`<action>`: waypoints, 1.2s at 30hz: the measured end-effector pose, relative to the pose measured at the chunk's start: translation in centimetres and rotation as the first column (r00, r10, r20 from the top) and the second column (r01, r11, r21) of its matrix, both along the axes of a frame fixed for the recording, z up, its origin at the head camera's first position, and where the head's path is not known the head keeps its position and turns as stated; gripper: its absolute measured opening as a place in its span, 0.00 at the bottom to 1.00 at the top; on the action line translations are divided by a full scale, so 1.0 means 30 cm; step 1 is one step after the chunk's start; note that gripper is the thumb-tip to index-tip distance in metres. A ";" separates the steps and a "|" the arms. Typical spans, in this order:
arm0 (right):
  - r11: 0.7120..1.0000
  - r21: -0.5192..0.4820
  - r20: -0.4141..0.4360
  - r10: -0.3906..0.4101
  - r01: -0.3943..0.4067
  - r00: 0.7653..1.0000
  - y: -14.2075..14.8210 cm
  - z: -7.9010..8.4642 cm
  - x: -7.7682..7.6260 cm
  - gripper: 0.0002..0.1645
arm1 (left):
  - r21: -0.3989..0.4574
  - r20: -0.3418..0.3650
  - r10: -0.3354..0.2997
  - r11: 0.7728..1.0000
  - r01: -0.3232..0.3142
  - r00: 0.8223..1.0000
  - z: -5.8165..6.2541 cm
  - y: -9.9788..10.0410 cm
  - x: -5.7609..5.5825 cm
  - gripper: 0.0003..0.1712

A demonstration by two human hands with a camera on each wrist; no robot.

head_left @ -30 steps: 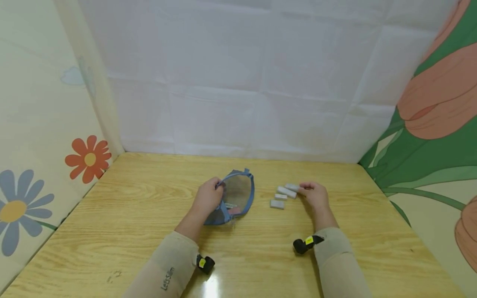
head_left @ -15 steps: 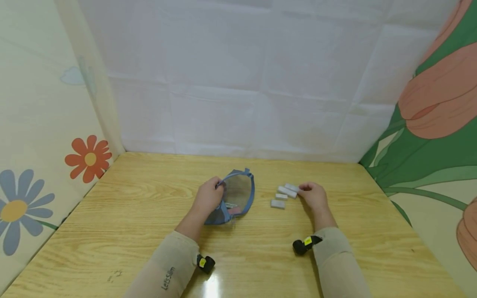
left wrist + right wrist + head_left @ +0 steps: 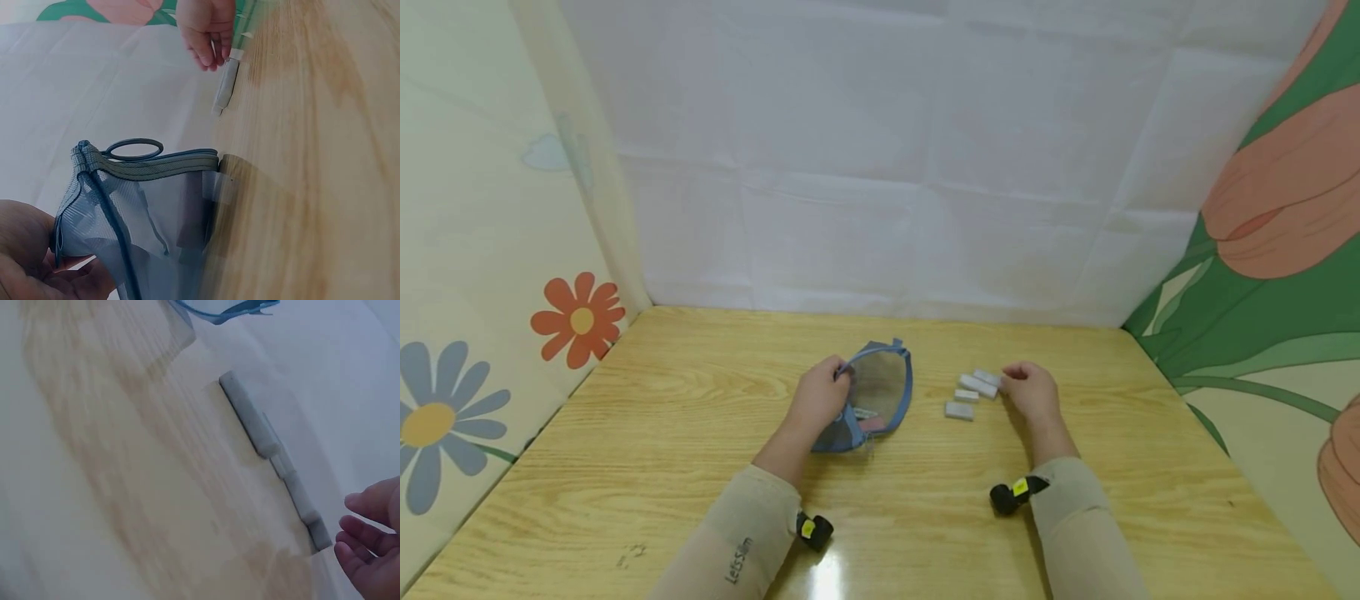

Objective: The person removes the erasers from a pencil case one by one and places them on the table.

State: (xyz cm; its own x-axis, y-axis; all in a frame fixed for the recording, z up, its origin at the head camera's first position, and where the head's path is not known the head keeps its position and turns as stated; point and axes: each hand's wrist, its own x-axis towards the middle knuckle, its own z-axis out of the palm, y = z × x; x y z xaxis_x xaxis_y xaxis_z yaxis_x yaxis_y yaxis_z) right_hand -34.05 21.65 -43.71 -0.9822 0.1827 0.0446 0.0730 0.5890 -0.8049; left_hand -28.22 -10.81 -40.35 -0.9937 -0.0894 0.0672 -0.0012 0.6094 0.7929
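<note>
My left hand (image 3: 820, 396) grips the near-left rim of a blue mesh zip pouch (image 3: 907, 385), which gapes toward the right. Through its opening show a pink piece (image 3: 872, 424) and a pale piece beside it. In the left wrist view, the pouch's zip edge (image 3: 156, 165) carries a blue loop. Right of the pouch lie several small grey-white blocks: a front one (image 3: 959, 410), a thin one (image 3: 966, 396), a longer one (image 3: 978, 387) and a back one (image 3: 987, 378). My right hand (image 3: 375, 544), fingers loosely bent and holding nothing, is right beside the end block (image 3: 320, 536).
The wooden table (image 3: 700, 517) meets a white sheet (image 3: 850, 242) at the back. A flower-printed panel (image 3: 490, 250) stands on the left, another (image 3: 1285, 333) on the right. Each wrist wears a black camera, the right one (image 3: 1007, 497) above the table.
My right fingertips, on the back block a second ago, have drawn back slightly to its right end. The blocks stay nearly in place. My left hand and the pouch keep still.
</note>
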 end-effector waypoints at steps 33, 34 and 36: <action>0.931 -0.055 -0.107 0.355 -0.362 0.929 -0.366 0.061 0.086 0.11 | 0.007 -0.002 -0.008 1.000 0.008 1.000 0.005 0.001 0.006 0.07; 0.926 -0.055 -0.098 0.367 -0.373 0.925 -0.373 0.059 0.090 0.11 | 0.008 -0.004 -0.008 1.000 0.008 1.000 0.004 0.001 0.006 0.07; 0.915 -0.062 -0.078 0.394 -0.399 0.916 -0.383 0.055 0.097 0.12 | 0.006 -0.005 -0.007 1.000 0.007 1.000 0.005 0.003 0.005 0.07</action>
